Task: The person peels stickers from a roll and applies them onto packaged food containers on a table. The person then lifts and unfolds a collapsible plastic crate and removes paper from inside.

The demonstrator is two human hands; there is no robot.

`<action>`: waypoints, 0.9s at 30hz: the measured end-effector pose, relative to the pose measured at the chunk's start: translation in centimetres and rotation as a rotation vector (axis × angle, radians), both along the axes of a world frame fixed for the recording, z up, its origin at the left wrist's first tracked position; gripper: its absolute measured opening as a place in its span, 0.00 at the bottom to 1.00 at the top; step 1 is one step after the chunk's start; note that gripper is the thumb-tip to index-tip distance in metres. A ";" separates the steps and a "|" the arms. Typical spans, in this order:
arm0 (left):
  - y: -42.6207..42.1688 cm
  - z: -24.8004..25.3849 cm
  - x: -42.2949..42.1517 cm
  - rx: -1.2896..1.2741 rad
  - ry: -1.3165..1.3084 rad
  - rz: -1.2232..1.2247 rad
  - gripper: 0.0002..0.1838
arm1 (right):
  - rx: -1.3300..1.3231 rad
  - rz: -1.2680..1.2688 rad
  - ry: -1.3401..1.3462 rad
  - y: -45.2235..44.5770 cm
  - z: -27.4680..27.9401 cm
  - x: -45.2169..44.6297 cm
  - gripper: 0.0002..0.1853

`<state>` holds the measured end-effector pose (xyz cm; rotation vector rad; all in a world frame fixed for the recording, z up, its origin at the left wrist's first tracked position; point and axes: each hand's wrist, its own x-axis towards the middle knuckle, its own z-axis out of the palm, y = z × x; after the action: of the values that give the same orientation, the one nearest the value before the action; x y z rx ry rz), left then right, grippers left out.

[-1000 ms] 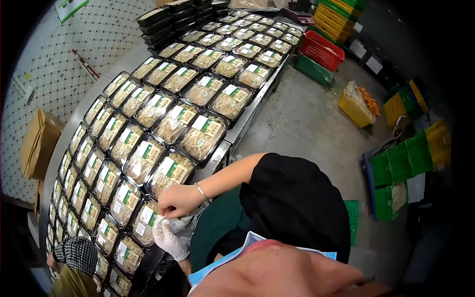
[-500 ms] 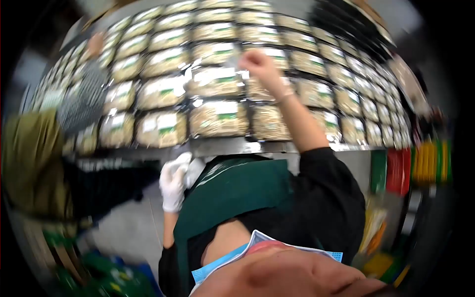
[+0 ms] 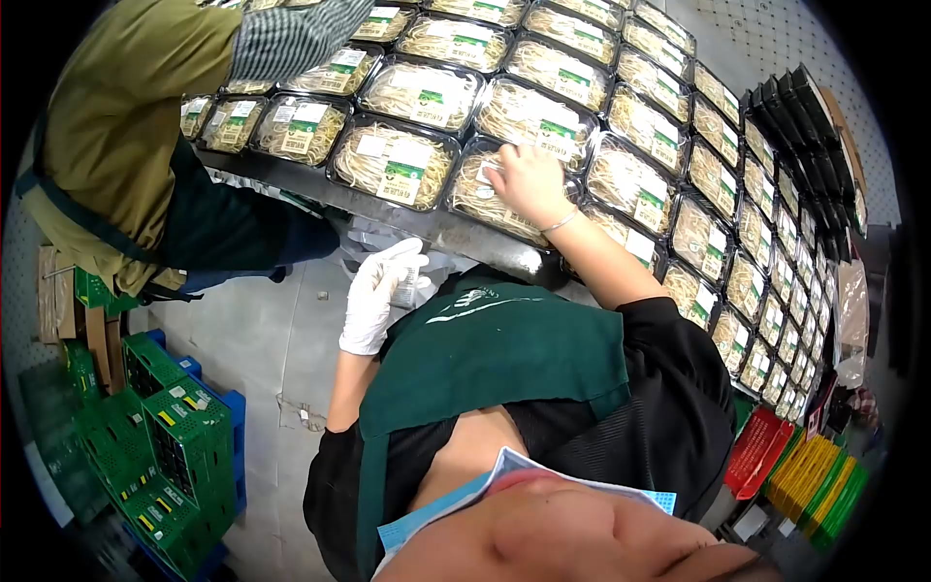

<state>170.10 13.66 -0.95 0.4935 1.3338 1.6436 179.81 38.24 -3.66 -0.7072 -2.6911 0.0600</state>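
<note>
Hands: apart | right hand [image 3: 535, 184]: fingertips on tray [image 3: 475, 206], upper centre of frame; pinch cannot be told | left hand [image 3: 369, 303]: left of centre, holding pale strip [image 3: 407, 288] | care: touch tray lightly and flat, so its top does not dent.

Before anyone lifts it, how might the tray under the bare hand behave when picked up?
The packed tray under the right hand would probably stay stiff, given its formed black rim. Its glossy clear cover may feel slippery. Low and flat, it seems more apt to slide than tip.
</note>
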 end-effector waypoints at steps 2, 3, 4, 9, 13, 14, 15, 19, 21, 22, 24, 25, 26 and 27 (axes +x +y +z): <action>1.1 1.2 0.1 -0.015 0.003 0.048 0.16 | 0.016 -0.127 -0.054 1.1 0.1 0.9 0.13; 1.4 1.2 0.2 -0.012 -0.003 0.048 0.16 | 0.096 -0.125 -0.014 1.7 0.8 1.4 0.13; 2.0 1.2 0.2 -0.017 -0.060 0.050 0.13 | 0.041 -0.096 -0.020 1.7 1.5 1.7 0.15; 5.3 -1.1 1.1 0.073 0.272 0.192 0.06 | -1.145 0.382 0.155 -5.2 6.8 1.8 0.10; 6.8 1.5 1.7 0.048 0.152 0.050 0.05 | -0.784 0.400 0.364 -0.8 5.2 1.3 0.09; 6.9 1.6 1.6 0.015 0.063 -0.001 0.07 | -0.810 0.166 0.252 1.7 5.3 0.6 0.10; 7.1 1.7 1.4 -0.018 -0.028 -0.049 0.09 | -0.827 -0.067 0.137 4.6 5.4 -0.3 0.12; 7.5 -0.2 1.0 0.002 -0.049 0.006 0.10 | -0.504 -0.116 0.076 11.6 0.0 -3.0 0.13; 7.7 0.6 0.9 -0.028 -0.019 -0.001 0.12 | -0.325 -0.071 0.016 11.9 -0.4 -3.5 0.14; 8.0 1.0 0.7 -0.034 -0.019 0.001 0.12 | -0.153 -0.140 -0.096 11.7 0.1 -3.3 0.14; 8.5 2.2 0.7 0.016 -0.130 0.019 0.11 | -0.034 -0.325 -0.251 12.4 1.2 -2.7 0.17; 8.8 2.7 0.8 0.039 -0.189 0.025 0.11 | 0.022 -0.362 -0.213 13.2 1.0 -1.8 0.19; 9.3 3.1 1.0 0.013 -0.193 0.044 0.10 | -0.192 -0.301 -0.185 12.8 0.9 -1.2 0.20; 9.7 2.7 0.9 0.018 -0.193 0.043 0.10 | -0.400 -0.237 -0.153 11.7 1.9 -0.6 0.21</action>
<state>170.99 23.32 1.78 0.3100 1.1955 1.6938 179.19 49.92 -1.74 -1.1883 -2.7432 0.5136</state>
